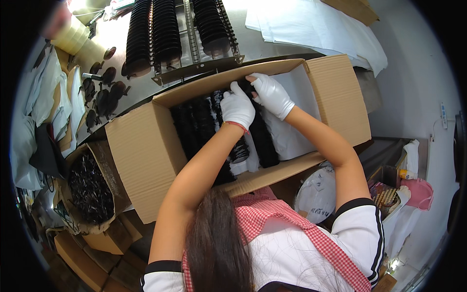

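While the black stack (265, 142) extends between left hand (238, 107) and right hand (273, 95), fingers (235, 88) bent, grip unclear

Racked dark discs (165, 36), a metal worktable (258, 47) and open carton (340, 95) suggest a workshop.

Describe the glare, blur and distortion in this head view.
Head view, upper left: a bright light burns out, brightening the metal tabletop, and a pinkish shape is blurred; head view, rim: fisheye bending and black corners; head view, centre: left hand and right hand look fairly sharp, while the black rows in the cardboard box show little detail.
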`<state>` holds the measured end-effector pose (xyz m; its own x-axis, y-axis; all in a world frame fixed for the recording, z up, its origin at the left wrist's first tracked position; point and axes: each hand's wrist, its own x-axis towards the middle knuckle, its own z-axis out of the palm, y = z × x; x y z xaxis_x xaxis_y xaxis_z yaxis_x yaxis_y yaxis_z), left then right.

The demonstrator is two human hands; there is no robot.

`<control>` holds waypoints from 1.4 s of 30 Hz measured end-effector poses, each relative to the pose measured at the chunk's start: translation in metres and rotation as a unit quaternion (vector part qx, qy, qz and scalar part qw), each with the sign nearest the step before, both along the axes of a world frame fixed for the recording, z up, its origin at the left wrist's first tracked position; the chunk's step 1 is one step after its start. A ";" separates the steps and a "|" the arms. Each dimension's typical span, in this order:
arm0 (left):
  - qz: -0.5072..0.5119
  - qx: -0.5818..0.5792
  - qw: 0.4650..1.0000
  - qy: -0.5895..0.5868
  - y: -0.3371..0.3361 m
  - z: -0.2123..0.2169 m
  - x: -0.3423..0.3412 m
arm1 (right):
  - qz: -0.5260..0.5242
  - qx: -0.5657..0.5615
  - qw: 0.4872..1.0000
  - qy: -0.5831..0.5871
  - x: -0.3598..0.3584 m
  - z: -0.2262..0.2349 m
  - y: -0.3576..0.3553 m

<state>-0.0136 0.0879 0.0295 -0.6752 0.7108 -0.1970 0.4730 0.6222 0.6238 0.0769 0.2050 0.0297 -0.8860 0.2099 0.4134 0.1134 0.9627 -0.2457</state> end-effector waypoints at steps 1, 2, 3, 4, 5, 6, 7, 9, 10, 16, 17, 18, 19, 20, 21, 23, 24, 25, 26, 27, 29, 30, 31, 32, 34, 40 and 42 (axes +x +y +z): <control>-0.023 -0.030 0.999 0.012 0.001 -0.001 -0.005 | 0.008 0.024 1.000 -0.001 -0.001 -0.004 0.000; -0.034 -0.034 0.999 0.015 0.001 -0.002 -0.009 | 0.009 0.043 0.999 -0.005 -0.002 -0.009 0.000; -0.044 -0.040 0.998 0.017 0.001 -0.004 -0.013 | 0.009 0.061 0.998 -0.009 -0.002 -0.012 0.000; -0.054 -0.046 0.997 0.020 0.000 -0.005 -0.016 | 0.003 0.067 0.998 0.002 -0.002 -0.016 0.000; -0.048 -0.041 0.998 0.012 -0.001 -0.006 -0.018 | 0.007 0.070 0.997 -0.004 -0.002 -0.019 0.000; -0.043 -0.036 0.998 0.004 -0.002 -0.006 -0.020 | 0.011 0.074 0.997 -0.009 -0.002 -0.022 0.000; -0.036 -0.032 0.999 -0.004 -0.004 -0.006 -0.021 | 0.019 0.077 0.997 -0.012 -0.002 -0.024 0.001; -0.039 -0.031 0.999 -0.010 -0.010 -0.004 -0.024 | 0.021 0.031 0.999 -0.017 -0.003 -0.025 0.002; -0.046 -0.042 0.998 -0.010 -0.014 -0.003 -0.024 | 0.009 -0.001 0.998 -0.059 -0.004 -0.024 0.002; -0.150 -0.004 0.980 0.133 -0.042 0.004 -0.036 | 0.022 -0.029 0.990 -0.139 -0.017 -0.009 0.001; -0.165 0.000 0.977 0.135 -0.045 0.004 -0.040 | -0.022 -0.091 0.979 -0.181 -0.019 -0.008 -0.001; -0.189 0.021 0.972 0.135 -0.049 0.004 -0.043 | -0.049 -0.149 0.968 -0.198 -0.022 -0.008 -0.001; -0.214 0.031 0.968 0.128 -0.053 0.005 -0.047 | -0.062 -0.207 0.956 -0.198 -0.025 -0.008 -0.003; -0.227 0.023 0.966 0.122 -0.055 0.005 -0.050 | -0.052 -0.122 0.974 -0.181 -0.025 -0.009 -0.004; -0.240 0.014 0.964 0.115 -0.057 0.006 -0.052 | -0.029 -0.038 0.988 -0.146 -0.026 -0.010 -0.004; -0.250 0.007 0.963 0.103 -0.057 0.009 -0.055 | -0.010 0.031 0.993 -0.113 -0.026 -0.014 -0.003; -0.247 0.009 0.964 0.098 -0.055 0.010 -0.057 | -0.014 0.016 0.993 -0.115 -0.026 -0.015 -0.002; -0.244 0.012 0.965 0.093 -0.052 0.010 -0.058 | -0.019 0.001 0.993 -0.116 -0.025 -0.017 -0.001; -0.242 0.012 0.966 0.090 -0.049 0.010 -0.059 | -0.020 0.025 0.992 -0.126 -0.025 -0.018 0.001; -0.250 0.019 0.963 0.100 -0.045 0.008 -0.060 | -0.022 0.050 0.989 -0.134 -0.025 -0.020 0.002; -0.259 0.034 0.957 0.123 -0.040 0.001 -0.059 | -0.005 0.095 0.989 -0.117 -0.025 -0.024 0.004; -0.277 0.020 0.952 0.126 -0.036 -0.005 -0.058 | 0.013 0.116 0.989 -0.091 -0.025 -0.027 0.003; -0.289 0.020 0.946 0.145 -0.036 -0.010 -0.055 | 0.034 0.135 0.988 -0.062 -0.026 -0.031 0.002; -0.297 0.038 0.938 0.172 -0.038 -0.016 -0.052 | 0.019 0.164 0.986 -0.020 -0.026 -0.034 0.000; -0.314 0.046 0.926 0.205 -0.039 -0.023 -0.045 | 0.007 0.136 0.989 -0.057 -0.029 -0.040 -0.004; -0.297 -0.010 0.941 0.160 -0.043 0.029 -0.052 | -0.035 0.037 0.989 -0.140 -0.016 -0.008 -0.009; -0.259 0.099 0.946 0.168 -0.046 0.065 -0.068 | -0.040 0.033 0.996 -0.071 -0.004 0.020 -0.016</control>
